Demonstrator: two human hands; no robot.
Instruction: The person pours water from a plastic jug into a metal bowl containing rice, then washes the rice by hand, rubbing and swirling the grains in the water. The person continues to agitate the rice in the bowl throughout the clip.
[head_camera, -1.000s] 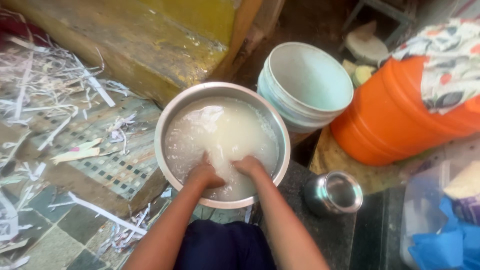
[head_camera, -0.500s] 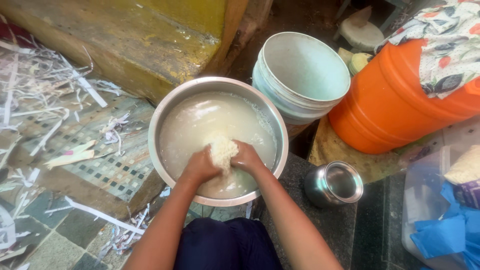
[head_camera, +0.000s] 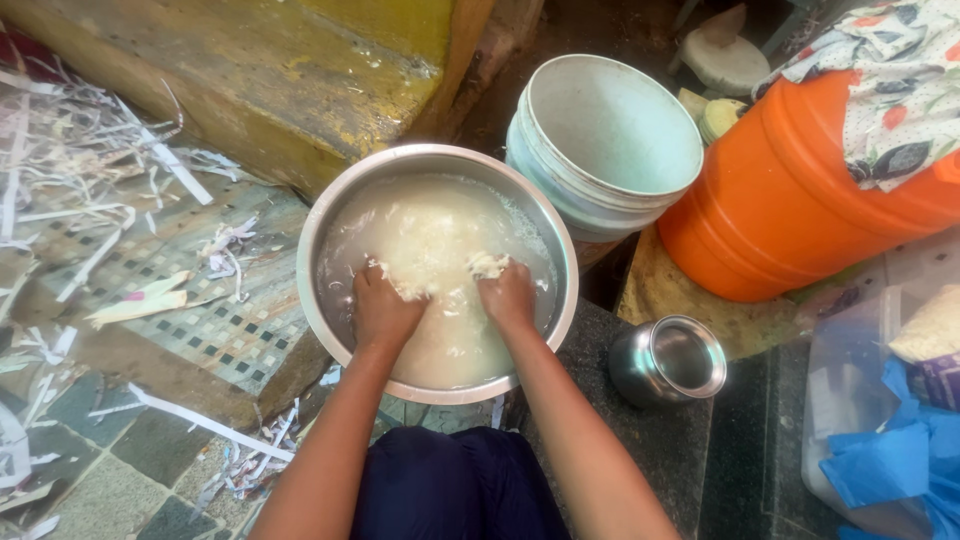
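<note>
Steel bowl (head_camera: 437, 272) of cloudy water on the tiled floor: the wet white mass (head_camera: 432, 240) lies just ahead of both hands, stretching left to right between them. Left hand (head_camera: 385, 310) and right hand (head_camera: 507, 296) sit equally near, fingers curled half-shut into its near edge — how tightly, the water hides. Half a second ago the hands met under one raised clump; now they are spread apart. Beyond the bowl — a pale bucket (head_camera: 606, 140).

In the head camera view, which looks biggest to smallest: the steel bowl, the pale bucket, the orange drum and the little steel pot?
1. Orange drum, though cloth and the frame edge hide part of it.
2. Steel bowl, close behind; these two are hard to separate.
3. Pale bucket, which sits farther from the camera.
4. Little steel pot, clearly smallest.
</note>
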